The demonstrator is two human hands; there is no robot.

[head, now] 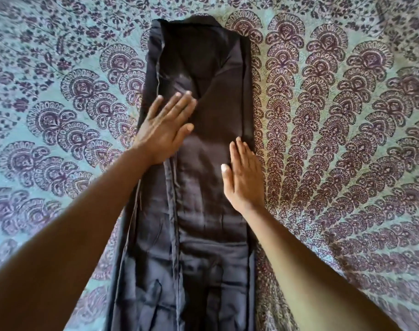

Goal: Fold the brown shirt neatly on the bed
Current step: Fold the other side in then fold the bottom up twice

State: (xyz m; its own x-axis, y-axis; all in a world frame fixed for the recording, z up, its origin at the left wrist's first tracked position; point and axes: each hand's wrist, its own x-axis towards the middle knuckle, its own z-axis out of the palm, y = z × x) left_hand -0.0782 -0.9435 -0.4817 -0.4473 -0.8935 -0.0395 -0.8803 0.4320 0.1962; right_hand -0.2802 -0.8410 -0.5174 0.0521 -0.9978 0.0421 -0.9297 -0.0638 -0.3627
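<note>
**Both my hands flat on a brown shirt folded into a long strip**

The brown shirt [203,163] lies on the bed, folded lengthwise into a narrow band. Its long axis runs straight away from me, from the bottom edge of the view up toward the far side of the bed, where its squared end stops short of the top edge. A folded-over seam runs along its left side.

My left hand [166,126] rests palm down on the left half of the shirt, fingers straight and spread, pointing away and a little to the right. My right hand [243,174] lies flat on the shirt's right edge, fingers straight and together, pointing away from me. Neither hand grips any cloth.

I can see no label or writing on the shirt.

The bedspread [334,115] under it is pale blue-green, printed with dark purple paisley fans and small flowers.
</note>
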